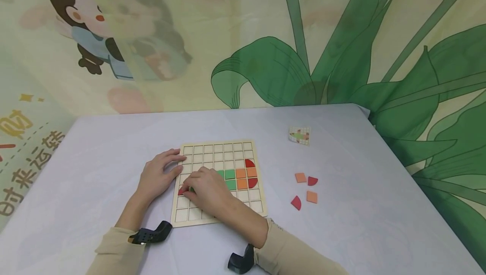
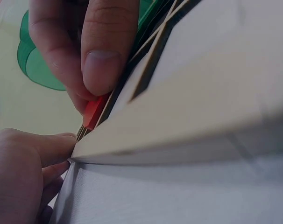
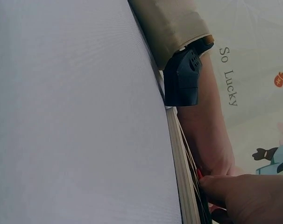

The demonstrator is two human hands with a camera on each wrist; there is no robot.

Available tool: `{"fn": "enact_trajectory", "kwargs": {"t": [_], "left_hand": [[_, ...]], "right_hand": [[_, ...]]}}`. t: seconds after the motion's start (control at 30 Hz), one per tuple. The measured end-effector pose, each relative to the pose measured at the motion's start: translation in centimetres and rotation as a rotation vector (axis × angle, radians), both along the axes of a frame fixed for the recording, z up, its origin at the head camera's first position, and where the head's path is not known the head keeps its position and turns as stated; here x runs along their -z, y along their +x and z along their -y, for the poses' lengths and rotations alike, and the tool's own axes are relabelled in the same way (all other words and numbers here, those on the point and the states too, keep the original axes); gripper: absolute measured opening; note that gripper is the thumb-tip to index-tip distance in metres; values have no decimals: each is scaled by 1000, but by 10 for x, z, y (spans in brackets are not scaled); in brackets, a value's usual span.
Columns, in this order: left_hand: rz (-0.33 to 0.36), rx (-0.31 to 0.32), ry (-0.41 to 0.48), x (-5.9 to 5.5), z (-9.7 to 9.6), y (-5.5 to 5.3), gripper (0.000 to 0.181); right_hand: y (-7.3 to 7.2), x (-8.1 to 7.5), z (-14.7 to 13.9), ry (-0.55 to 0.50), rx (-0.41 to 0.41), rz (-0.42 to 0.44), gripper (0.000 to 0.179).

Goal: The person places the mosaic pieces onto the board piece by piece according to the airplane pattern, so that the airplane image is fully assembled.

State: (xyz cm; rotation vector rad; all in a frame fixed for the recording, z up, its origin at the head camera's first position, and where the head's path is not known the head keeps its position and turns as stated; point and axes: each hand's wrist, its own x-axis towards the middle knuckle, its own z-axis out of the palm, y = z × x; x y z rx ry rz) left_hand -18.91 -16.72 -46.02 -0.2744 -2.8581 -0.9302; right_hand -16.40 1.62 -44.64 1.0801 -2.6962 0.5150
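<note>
A wooden grid board [image 1: 190, 223] lies on the table, bearing green squares [image 1: 230, 174], orange squares [image 1: 241, 173] and red rounded pieces [image 1: 252, 182]. My right hand [image 1: 210, 190] reaches across its left part. Thumb and finger pinch a red piece [image 2: 93, 112] at the left edge of the grid; the hand covers part of it and some squares around it. My left hand [image 1: 156, 174] rests against the board's left side, fingers extended with the tips at the frame. In the left wrist view that hand's thumb [image 2: 60, 143] touches the board's corner.
Right of the board lie two loose orange squares [image 1: 312, 197] and two red quarter-circle pieces [image 1: 296, 203]. Farther back stands a small card [image 1: 299, 136] printed with a coloured grid pattern. A white cloth [image 1: 360, 224] covers the table, and a printed backdrop hangs behind it.
</note>
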Motion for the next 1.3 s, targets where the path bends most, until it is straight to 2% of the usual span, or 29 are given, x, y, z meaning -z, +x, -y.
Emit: {"fn": "enact_trajectory", "kwargs": {"t": [0.8,1.0,1.1,1.23,1.3], "left_hand": [[7,-1,5,-3,2,-1,30],[17,-10,9,-2,2,0,30],[21,-10,17,-1,2,0,30],[28,-12,23,-1,0,1,30],[35,-17,23,-1,-1,1,30]], "right_hand": [[0,-2,2,-20,-1,-3,6],[0,-6,0,-14,-18,22,9],[-3,-10,-6,-25,4,22,10],[-14,-18,-19,-36,75,22,12],[-21,-23,-29,-41,124,51,12]]}}
